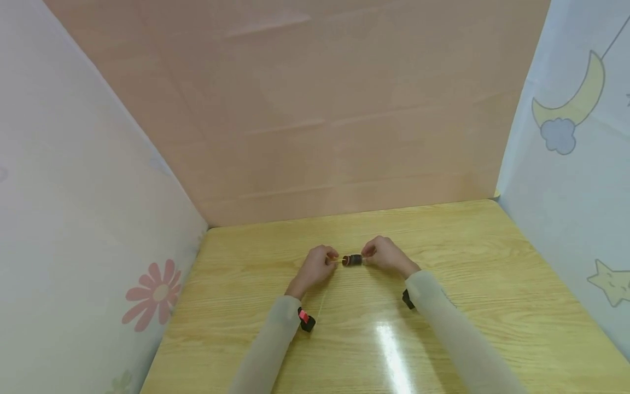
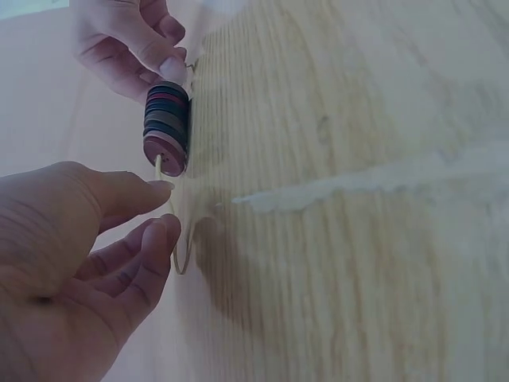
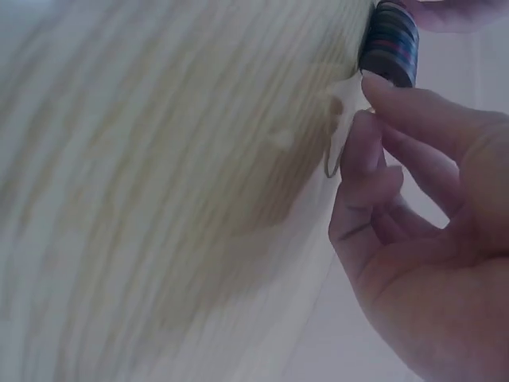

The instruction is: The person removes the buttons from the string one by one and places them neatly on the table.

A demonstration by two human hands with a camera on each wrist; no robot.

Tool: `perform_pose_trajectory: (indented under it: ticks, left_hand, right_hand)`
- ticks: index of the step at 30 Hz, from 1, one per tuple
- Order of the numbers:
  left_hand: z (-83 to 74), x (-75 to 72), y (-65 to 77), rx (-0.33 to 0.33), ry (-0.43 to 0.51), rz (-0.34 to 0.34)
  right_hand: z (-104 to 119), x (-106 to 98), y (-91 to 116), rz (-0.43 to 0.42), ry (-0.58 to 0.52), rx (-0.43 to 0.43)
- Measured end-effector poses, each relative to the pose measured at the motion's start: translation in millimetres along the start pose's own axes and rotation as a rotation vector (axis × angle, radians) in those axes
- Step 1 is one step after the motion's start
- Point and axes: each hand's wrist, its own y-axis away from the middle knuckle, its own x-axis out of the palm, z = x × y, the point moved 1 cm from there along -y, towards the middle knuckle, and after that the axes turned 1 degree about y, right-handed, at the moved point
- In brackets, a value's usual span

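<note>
A row of round buttons (image 1: 353, 260), mostly dark with some reddish ones, lies on its side as a short cylinder between the hands. Small holes show in the reddish end button (image 2: 165, 153), and a pale yellow cord (image 2: 158, 165) comes out of it. My left hand (image 1: 316, 266) pinches this cord just beside the stack's left end; a loop of it hangs below the fingers in the left wrist view. At the opposite end my right hand (image 1: 386, 254) holds the cord between thumb and index fingertips, close against the buttons (image 3: 390, 46). A thin loop hangs there too.
Both hands work just above a wood-grain table (image 1: 236, 284). A pinkish-brown sheet (image 1: 320, 120) stands along its far edge. Patterned pale walls flank the left (image 1: 88, 180) and right (image 1: 556, 208). Small black devices sit at both wrists.
</note>
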Motion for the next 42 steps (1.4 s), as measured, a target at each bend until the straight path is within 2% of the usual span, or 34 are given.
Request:
perform_pose_trajectory:
  ticks: [4,15,28,33,42]
  left_hand:
    - [0.6,1.1,-1.7,0.003,0.002,0.010]
    - [-1.9,2.8,-7.7,0.036,-0.001,-0.001]
    - [0.5,7.0,-9.5,0.019,0.003,-0.032]
    - [-0.4,7.1,-9.1,0.020,-0.004,-0.045]
    - [-2.9,9.3,-10.0,0.050,-0.042,-0.056]
  right_hand:
    - [-1.5,2.9,-0.2,-0.006,0.011,0.030]
    - [1.0,3.1,-1.4,-0.010,0.000,0.040]
    - [6.5,3.4,0.5,0.011,-0.030,0.037]
    - [7.3,3.4,-1.4,0.019,-0.004,0.029]
    - [10.2,1.8,-0.3,0.030,0.021,0.003]
